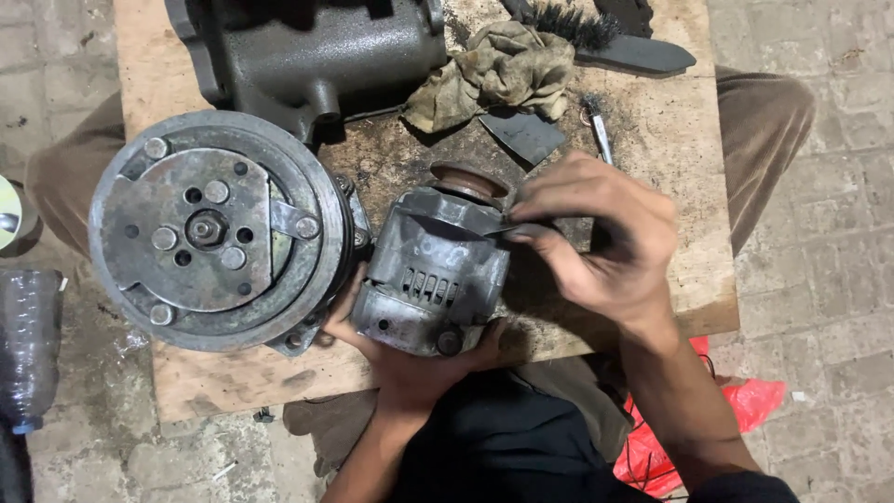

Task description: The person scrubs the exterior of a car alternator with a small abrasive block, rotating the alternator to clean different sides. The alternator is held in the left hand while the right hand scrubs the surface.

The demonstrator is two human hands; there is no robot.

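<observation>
Left hand [410,359] cups the alternator [430,275] at the board's [670,289] near edge — right hand [601,244] pinches a thin scraper blade [507,229] against its housing. Casing looks grimy (much left, I'd judge); compressor pulley [216,231] just beside.
</observation>
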